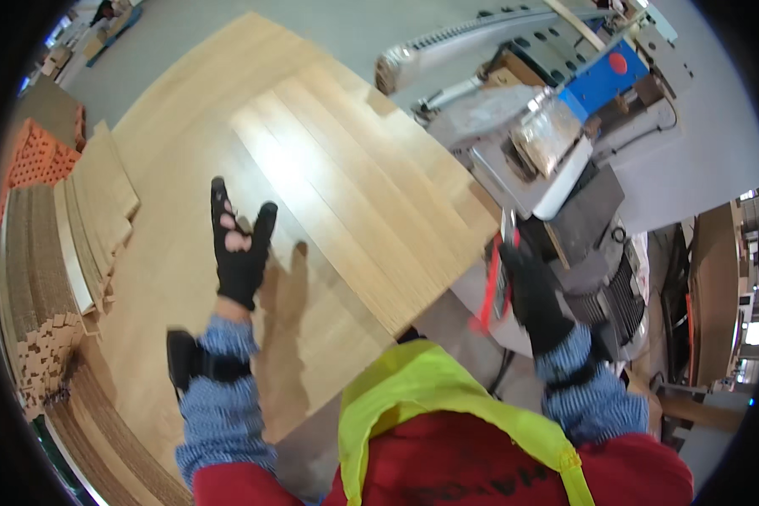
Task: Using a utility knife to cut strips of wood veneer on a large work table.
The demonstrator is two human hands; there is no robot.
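My left hand (243, 244), in a black glove with bare skin showing at parts of the fingers, hovers over a light wood tabletop with its fingers spread; it holds nothing, and its shadow falls beside it. A stack of wood planks (346, 194) lies side by side on the large pale wood board (177, 135). At the planks' right corner, my right hand (531, 291), also in a black glove, is closed round a red-handled tool (489, 295) with a grey metal end pointing up. The exact kind of tool is blurred.
Several stacks of narrow wood strips (38, 261) stand at the left, near an orange perforated crate (42, 160). To the right is a machine with a blue panel (603, 80), a plastic-wrapped bundle (548, 131) and a dark ribbed part (611, 299).
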